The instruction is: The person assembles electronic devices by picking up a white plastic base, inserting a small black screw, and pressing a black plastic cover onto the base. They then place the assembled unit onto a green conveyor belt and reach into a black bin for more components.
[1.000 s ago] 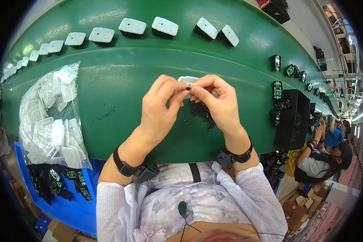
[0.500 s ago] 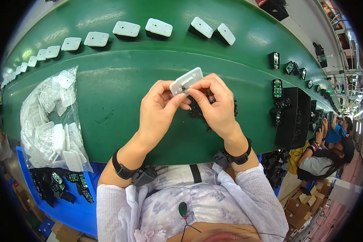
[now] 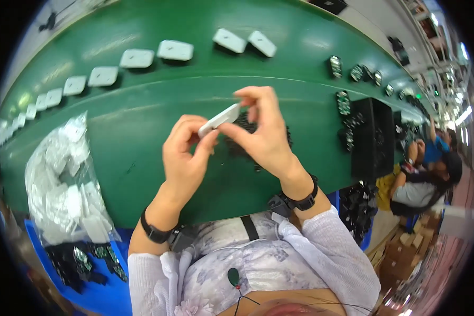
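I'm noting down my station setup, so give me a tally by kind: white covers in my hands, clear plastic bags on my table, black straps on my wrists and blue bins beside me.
Held white cover: 1
Clear plastic bag: 1
Black wrist straps: 2
Blue bins: 2
Total: 6

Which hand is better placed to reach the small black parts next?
Likely the right hand: it is over the small black parts, while the left hand is farther off, pinching the white cover.
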The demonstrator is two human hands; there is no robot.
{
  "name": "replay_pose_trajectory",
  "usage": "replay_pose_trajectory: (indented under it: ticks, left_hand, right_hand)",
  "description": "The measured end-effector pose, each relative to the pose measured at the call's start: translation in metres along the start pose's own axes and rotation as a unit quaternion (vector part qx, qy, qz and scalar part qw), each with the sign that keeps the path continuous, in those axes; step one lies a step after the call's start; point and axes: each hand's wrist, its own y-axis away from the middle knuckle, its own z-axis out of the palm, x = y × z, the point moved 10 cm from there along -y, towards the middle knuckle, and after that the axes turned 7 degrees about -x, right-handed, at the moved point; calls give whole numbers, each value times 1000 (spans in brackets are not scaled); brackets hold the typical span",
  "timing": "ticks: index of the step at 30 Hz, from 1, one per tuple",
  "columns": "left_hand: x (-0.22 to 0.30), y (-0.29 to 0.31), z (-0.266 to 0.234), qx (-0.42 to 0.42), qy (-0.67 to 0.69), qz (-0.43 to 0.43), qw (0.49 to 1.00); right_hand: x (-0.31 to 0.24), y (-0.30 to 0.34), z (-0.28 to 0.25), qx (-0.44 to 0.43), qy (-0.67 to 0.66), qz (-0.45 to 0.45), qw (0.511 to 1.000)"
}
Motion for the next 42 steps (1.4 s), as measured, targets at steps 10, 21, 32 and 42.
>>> replay_pose_trajectory:
  ticks: [10, 21, 32, 42]
  left_hand:
    - [-27, 6, 16, -90, 129, -146, 977]
    - [-58, -9, -81, 61, -71, -175, 980]
    - [-25, -7, -50, 17, -464, -159, 871]
    - [4, 9, -28, -66, -514, 51, 854]
  right_hand:
    - [23, 5, 14, -185, -140, 87, 969]
    - [74, -42, -149, 151, 339, -36, 928]
    - [220, -104, -218, 66, 270, 234, 932]
    - [143, 13, -142, -10, 152, 103, 983]
